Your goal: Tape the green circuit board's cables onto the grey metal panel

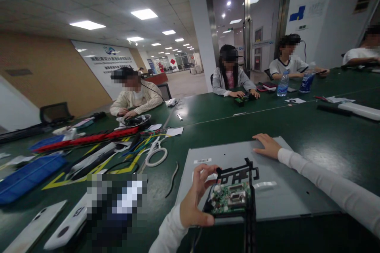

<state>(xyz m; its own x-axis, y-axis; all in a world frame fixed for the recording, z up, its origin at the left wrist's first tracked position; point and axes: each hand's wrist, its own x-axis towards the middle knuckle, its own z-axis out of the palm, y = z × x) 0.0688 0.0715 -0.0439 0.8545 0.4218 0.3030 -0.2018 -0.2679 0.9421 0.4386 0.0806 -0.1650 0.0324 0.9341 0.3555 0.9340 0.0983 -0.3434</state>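
My left hand [196, 197] grips the left side of a black plastic frame [249, 201], thumb near the front and fingers over the back. A green circuit board [221, 199] with a metal connector sits in that frame. Beneath lies a flat grey metal panel [291, 195], which looks like the back of a display, with a barcode label [202, 161] near its far left corner. A pale ribbon-like strip [265, 184] lies on the panel right of the frame. My right hand [268, 146], fingers spread, rests at the panel's far edge and holds nothing.
To the left are phones [38, 225], a blue tray [32, 176], cables [154, 154] and a red strip [89, 138]. Several people sit around the green table [208, 126]. A small wrench [179, 117], water bottle [283, 84] and white bar [360, 110] lie or stand farther off.
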